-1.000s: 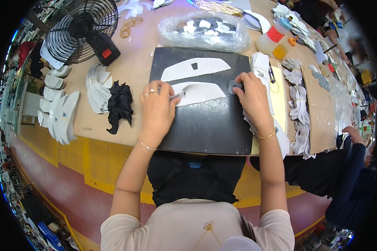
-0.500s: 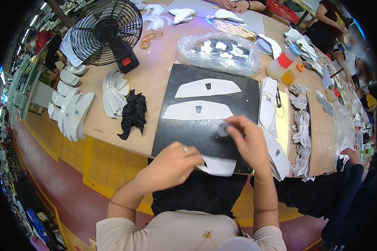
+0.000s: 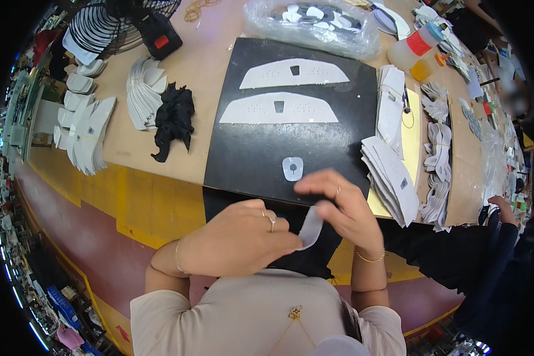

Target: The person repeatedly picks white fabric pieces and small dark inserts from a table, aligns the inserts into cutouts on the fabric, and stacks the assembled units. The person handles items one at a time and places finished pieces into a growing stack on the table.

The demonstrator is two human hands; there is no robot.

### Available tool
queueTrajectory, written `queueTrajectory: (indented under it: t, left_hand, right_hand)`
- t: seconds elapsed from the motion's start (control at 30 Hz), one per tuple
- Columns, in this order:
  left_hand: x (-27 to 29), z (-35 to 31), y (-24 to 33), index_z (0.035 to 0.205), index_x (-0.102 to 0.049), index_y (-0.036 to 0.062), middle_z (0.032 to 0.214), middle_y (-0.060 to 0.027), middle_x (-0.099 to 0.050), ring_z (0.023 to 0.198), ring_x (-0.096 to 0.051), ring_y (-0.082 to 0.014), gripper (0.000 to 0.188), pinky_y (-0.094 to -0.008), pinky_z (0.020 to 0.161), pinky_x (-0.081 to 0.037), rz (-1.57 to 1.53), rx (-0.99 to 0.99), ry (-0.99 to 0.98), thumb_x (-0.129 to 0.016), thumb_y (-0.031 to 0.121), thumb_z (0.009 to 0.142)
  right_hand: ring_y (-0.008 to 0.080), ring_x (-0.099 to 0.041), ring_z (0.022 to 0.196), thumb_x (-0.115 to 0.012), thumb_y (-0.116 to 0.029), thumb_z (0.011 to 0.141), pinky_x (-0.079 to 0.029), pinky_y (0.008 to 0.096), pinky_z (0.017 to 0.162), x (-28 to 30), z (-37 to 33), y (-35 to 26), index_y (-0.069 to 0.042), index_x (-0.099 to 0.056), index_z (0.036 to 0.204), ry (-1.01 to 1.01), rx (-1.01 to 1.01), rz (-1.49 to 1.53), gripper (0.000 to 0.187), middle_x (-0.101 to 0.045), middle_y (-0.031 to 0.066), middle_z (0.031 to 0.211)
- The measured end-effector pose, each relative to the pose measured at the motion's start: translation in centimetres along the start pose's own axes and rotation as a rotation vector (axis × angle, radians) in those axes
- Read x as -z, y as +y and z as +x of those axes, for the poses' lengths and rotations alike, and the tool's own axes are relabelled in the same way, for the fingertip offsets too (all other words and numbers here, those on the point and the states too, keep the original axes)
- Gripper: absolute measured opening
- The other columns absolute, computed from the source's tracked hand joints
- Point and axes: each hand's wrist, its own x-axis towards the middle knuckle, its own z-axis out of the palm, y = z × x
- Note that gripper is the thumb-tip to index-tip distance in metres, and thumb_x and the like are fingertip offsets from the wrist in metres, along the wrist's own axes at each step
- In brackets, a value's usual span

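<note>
My left hand (image 3: pixel 237 237) is closed on a curved white cut piece (image 3: pixel 312 227) just off the near edge of a black board (image 3: pixel 249 151). Beside it, my right hand (image 3: pixel 345 209) has its thumb and fingers apart, the thumb at the upper end of that piece; whether it touches is unclear. A small light shield-shaped patch (image 3: pixel 288 168) with a dark mark in its middle lies on the board, beyond my right fingertips. Farther back on the board rest two flat white arched panels, a far one (image 3: pixel 320 73) and a near one (image 3: pixel 302 108), each with a dark patch.
Stacked white panels (image 3: pixel 391 175) and a yellow sheet (image 3: pixel 410 133) flank the board on the right. Two bottles, one red-banded (image 3: pixel 414 47), stand behind. A plastic bag of pieces (image 3: pixel 311 26) lies beyond. Leftward are black cloth (image 3: pixel 175 118), white bundles (image 3: pixel 142 98) and a fan (image 3: pixel 154 41).
My right hand has let go of the small patch, which now lies on the board, and has come nearer the white piece. My left hand has drawn that piece off the board's near edge. The view has shifted.
</note>
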Motion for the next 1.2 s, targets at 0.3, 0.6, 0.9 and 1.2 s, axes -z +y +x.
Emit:
queueTrajectory:
  t: [0.3, 0.6, 0.9, 1.2]
  left_hand:
    - [-1.9, 0.3, -3.0, 0.093, -0.074, 0.0043, 0.129, -0.0102, -0.066, 0.09, -0.067, -0.0201, 0.011, -0.0305, 0.074, -0.05, -0.326, 0.5, 0.221, -0.077, 0.015, 0.09]
    - [-2.2, 1.5, -4.0, 0.09, -0.072, 0.0031, 0.151, -0.0122, -0.055, 0.096, -0.065, -0.0186, 0.013, -0.0307, 0.077, -0.05, -0.443, 0.593, 0.214, -0.077, 0.016, 0.089]
    - [-1.5, 0.4, -4.0, 0.101, -0.069, 0.0047, 0.108, -0.0175, -0.071, 0.084, -0.07, -0.0323, 0.013, -0.0375, 0.074, -0.054, -0.335, 0.655, 0.034, -0.068, 0.017, 0.097]
    - [-1.5, 1.3, -5.6, 0.102, -0.061, 0.0038, 0.09, -0.0128, -0.059, 0.084, -0.056, -0.0327, 0.009, -0.0411, 0.077, -0.045, -0.23, 0.423, 0.301, -0.064, 0.009, 0.096]
  right_hand:
    - [0.0278, -0.069, 0.074, -0.074, -0.015, 0.092, -0.052, 0.033, 0.067, 0.4, -3.4, -0.6, 0.001, -0.073, 0.102, -0.071, -0.401, -0.093, 0.018, -0.07, 0.0122, 0.093]
    - [0.0266, -0.067, 0.069, -0.072, -0.011, 0.093, -0.051, 0.0333, 0.064, 0.5, -2.4, -0.6, 0.0, -0.075, 0.103, 0.0, -0.467, -0.148, 0.016, -0.07, 0.0125, 0.088]
    - [0.0311, -0.07, 0.079, -0.071, -0.008, 0.092, -0.054, 0.0349, 0.071, -0.1, -2.8, -0.5, 0.0, -0.074, 0.102, 0.04, -0.392, -0.112, 0.013, -0.072, 0.0135, 0.094]
    - [0.029, -0.067, 0.08, -0.059, 0.008, 0.095, -0.054, 0.034, 0.073, -1.4, -1.0, -0.8, -0.004, -0.067, 0.116, 0.273, -0.332, -0.133, 0.025, -0.068, 0.0139, 0.095]
